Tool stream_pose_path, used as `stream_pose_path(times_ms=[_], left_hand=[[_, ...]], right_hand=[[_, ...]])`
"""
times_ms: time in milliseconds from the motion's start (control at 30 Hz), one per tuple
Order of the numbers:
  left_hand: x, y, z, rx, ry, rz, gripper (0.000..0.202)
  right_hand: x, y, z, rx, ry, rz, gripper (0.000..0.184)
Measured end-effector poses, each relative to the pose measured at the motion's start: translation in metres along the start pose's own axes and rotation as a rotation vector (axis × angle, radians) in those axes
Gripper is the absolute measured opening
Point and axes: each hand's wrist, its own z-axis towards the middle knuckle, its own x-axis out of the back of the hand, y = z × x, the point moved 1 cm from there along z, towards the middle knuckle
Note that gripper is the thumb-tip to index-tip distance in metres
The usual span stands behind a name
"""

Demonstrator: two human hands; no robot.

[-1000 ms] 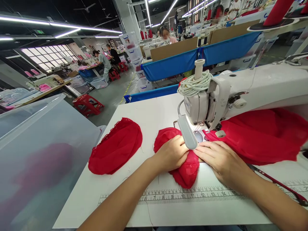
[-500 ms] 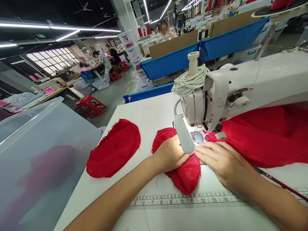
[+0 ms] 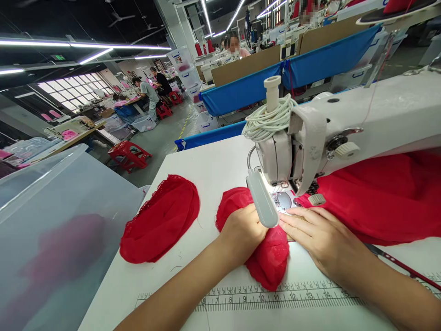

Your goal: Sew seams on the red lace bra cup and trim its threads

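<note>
My left hand (image 3: pixel 243 232) is curled into a loose fist, bunching a red lace fabric piece (image 3: pixel 270 257) just left of the needle area. My right hand (image 3: pixel 319 239) lies flat with fingers stretched out, pressing the same fabric in front of the presser foot of the white sewing machine (image 3: pixel 330 128). The machine's lamp (image 3: pixel 262 204) hangs over my fingertips and hides the needle. A stack of red lace pieces (image 3: pixel 161 218) lies on the white table (image 3: pixel 213 165) to the left.
A heap of red fabric (image 3: pixel 382 197) fills the space under the machine arm at right. A translucent plastic bin (image 3: pixel 58 230) stands at the table's left edge. A printed ruler (image 3: pixel 275 294) runs along the table front. Other people work at distant stations.
The view has shifted slightly downward and the hands with the fabric sit a little lower in frame. Both hands keep the same hold on the red piece.
</note>
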Motion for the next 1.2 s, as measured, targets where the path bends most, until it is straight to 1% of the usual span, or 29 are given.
stream_pose_path(times_ms=[133,333,400,533,767,967,1100,1200], left_hand=[[-0.001,0.002,-0.004,-0.077,-0.043,0.104,0.045],[0.002,-0.003,-0.003,-0.078,-0.050,0.034,0.042],[0.001,-0.004,-0.003,-0.078,-0.048,0.023,0.041],[-0.001,-0.007,-0.003,-0.122,-0.043,0.032,0.039],[-0.006,-0.012,-0.002,-0.144,-0.003,-0.012,0.039],[-0.004,-0.016,0.001,-0.119,0.000,-0.035,0.034],[0.000,-0.017,0.003,-0.155,0.005,-0.019,0.034],[0.003,-0.014,0.000,-0.203,0.006,-0.010,0.034]], right_hand=[[0.001,0.000,0.001,-0.004,-0.004,0.000,0.046],[0.002,0.001,0.001,-0.012,0.013,0.036,0.047],[0.003,0.000,0.000,-0.012,-0.002,0.075,0.048],[0.002,-0.001,-0.001,-0.029,-0.029,0.110,0.048],[0.001,-0.001,0.001,-0.029,0.018,0.132,0.047],[0.000,-0.001,0.001,-0.033,0.033,0.126,0.045],[0.000,-0.001,0.001,-0.042,0.031,0.122,0.044],[0.002,-0.001,0.001,-0.043,0.031,0.136,0.042]])
